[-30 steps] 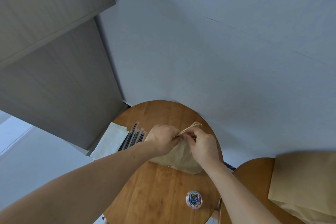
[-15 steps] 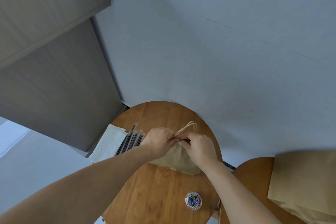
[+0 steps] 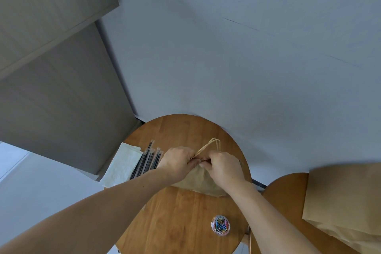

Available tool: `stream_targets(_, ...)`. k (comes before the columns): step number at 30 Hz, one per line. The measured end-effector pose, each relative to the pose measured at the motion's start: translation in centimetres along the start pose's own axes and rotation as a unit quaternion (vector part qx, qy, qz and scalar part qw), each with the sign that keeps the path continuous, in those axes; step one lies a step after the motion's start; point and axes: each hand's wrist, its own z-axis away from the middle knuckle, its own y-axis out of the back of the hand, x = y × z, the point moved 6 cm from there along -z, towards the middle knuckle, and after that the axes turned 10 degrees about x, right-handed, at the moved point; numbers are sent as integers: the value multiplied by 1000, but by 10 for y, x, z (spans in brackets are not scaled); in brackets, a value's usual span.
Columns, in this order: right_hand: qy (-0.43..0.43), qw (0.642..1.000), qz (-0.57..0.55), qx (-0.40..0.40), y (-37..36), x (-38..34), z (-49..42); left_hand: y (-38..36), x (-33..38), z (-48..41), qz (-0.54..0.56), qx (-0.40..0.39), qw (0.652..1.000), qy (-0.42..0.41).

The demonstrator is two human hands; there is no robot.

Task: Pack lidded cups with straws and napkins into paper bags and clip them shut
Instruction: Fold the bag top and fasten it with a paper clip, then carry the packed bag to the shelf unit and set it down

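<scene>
A brown paper bag (image 3: 198,181) stands on the round wooden table (image 3: 181,222), its twine handles (image 3: 212,143) sticking up behind my fingers. My left hand (image 3: 177,162) and my right hand (image 3: 223,166) both pinch the bag's top edge, fingertips meeting at the middle. Whether a clip sits between the fingers cannot be told. Black wrapped straws (image 3: 147,162) lie left of the bag, on white napkins (image 3: 121,167). A round clear tub of coloured paper clips (image 3: 220,225) sits near the table's front right. No cup is visible.
A second wooden table (image 3: 280,202) at the right carries a stack of flat brown paper bags (image 3: 342,202). A grey wall runs behind both tables, and a grey cabinet (image 3: 51,88) stands at the left.
Both hands have stayed on the bag's top edge, fingers working closer together. The view has shifted slightly; nothing else on the table has moved.
</scene>
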Motion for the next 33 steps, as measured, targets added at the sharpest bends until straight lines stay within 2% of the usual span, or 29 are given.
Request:
stream_targets(2, 9, 997, -58, 47, 7, -2, 7, 4, 2, -4, -1, -16, 1000, 10)
stream_targets(5, 70, 967, -175, 169, 26, -3, 23, 11, 0, -5, 3, -50, 999, 22)
stream_targets(7, 111, 947, -185, 239, 38, 3, 36, 16, -5, -4, 11, -54, 998, 34)
stream_targets(9, 92, 944, -172, 267, 44, 18, 44, 19, -18, 2, 5, -50, 998, 47)
stream_targets(13, -37, 962, -136, 235, 36, 57, 55, 21, -50, 16, -6, -59, 993, 102)
stream_targets(18, -111, 976, -174, 64, -6, 80, 63, 12, -69, 25, 24, -61, 986, 153)
stream_targets(21, -154, 963, -220, 16, -24, 86, 64, 6, -78, 29, 36, -40, 983, 177)
stream_targets(24, -215, 936, -277, -4, -38, 96, 65, 2, -87, 32, 35, -35, 982, 184)
stream_targets(27, -229, 941, -247, -24, -50, 104, 68, 2, -90, 32, 16, -33, 977, 212)
stream_targets(33, -218, 945, -239, 56, -29, 98, 62, 18, -74, 35, 53, -7, 978, 203)
